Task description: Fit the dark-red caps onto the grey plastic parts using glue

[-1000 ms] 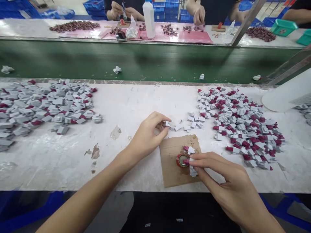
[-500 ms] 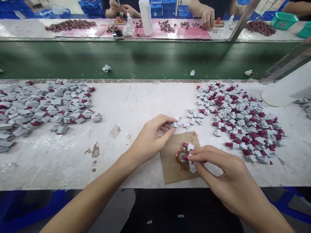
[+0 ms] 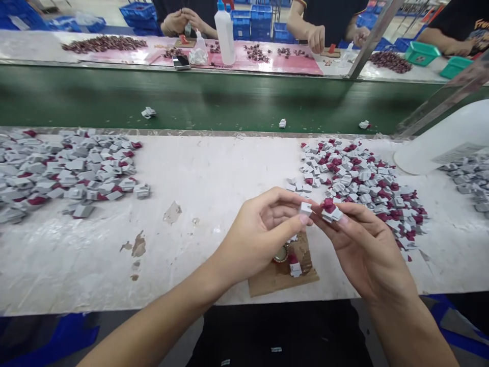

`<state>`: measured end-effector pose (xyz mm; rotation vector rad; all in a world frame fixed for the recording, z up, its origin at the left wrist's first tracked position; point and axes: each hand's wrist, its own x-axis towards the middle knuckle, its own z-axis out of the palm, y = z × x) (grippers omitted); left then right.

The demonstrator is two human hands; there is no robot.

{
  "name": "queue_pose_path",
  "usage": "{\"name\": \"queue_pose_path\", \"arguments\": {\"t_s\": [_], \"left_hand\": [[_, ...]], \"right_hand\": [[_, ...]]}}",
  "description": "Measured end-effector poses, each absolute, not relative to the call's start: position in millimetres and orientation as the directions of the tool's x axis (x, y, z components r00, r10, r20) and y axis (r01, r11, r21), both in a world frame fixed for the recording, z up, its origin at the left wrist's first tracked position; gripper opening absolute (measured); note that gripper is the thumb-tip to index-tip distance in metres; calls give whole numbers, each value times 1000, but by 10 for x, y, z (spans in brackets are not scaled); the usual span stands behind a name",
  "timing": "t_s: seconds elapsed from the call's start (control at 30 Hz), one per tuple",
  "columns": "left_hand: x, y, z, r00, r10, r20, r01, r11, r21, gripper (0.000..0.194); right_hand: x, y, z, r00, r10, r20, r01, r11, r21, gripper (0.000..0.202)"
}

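Left hand (image 3: 260, 234) pinching a small grey cap (image 3: 305, 208) between thumb and forefinger, raised above the cardboard square (image 3: 275, 278). Right hand (image 3: 362, 244) clamping a grey-and-red plug piece (image 3: 330, 210) in its fingertips, just beside the cap at 3 o'clock, barely apart. Lying on the cardboard at 6 o'clock of both: a round dish (image 3: 281, 254). Spreading at 1 o'clock: a heap of plug pieces (image 3: 367, 178).

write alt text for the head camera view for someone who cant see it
A person's left hand pinches a small grey piece beside a grey and maroon piece held in the right hand, above a cardboard square on a white worktable. Heaps of similar pieces lie on both sides, with a green conveyor belt beyond.
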<state>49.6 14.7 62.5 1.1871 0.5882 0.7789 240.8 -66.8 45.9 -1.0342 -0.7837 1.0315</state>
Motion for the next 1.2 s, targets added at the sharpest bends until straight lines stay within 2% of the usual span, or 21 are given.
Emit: {"name": "queue_pose_path", "arguments": {"t_s": [0.17, 0.33, 0.53, 0.63, 0.77, 0.83, 0.93, 1.03, 1.2], "left_hand": [[604, 145, 576, 615, 788, 24, -247, 164, 955, 19], [603, 153, 555, 626, 780, 14, -230, 168, 959, 18], [539, 178, 578, 595, 801, 75, -106, -15, 994, 13], [494, 267, 609, 586, 802, 117, -90, -79, 993, 11], [424, 569, 637, 614, 778, 131, 24, -184, 983, 9], [393, 826, 625, 597, 789, 145, 109, -260, 960, 8], [350, 1337, 571, 365, 910, 199, 293, -315, 903, 6], [310, 1894, 500, 63, 974, 218, 415, -225, 882, 5], [311, 2549, 448, -119, 975, 186, 509, -101, 855, 5]], "right_hand": [[2430, -666, 426, 299, 954, 4, -349, 113, -930, 10], [2448, -682, 423, 297, 955, 12, -270, 96, -958, 10], [2477, -651, 462, 271, 954, 125, 27, 122, -992, 9], [2475, -553, 502, 241, 950, 199, 90, 182, -979, 13], [2475, -185, 609, 160, 970, 182, 213, 146, -966, 7], [2466, 164, 698, 92, 982, 162, 399, 113, -910, 9], [2384, 896, 822, 136, 971, 194, 675, 53, -736, 21], [2182, 1710, 845, 214, 956, 202, 746, -27, -665, 23], [1777, 2586, 723, 244, 961, 129, 796, -123, -593, 35]]}}
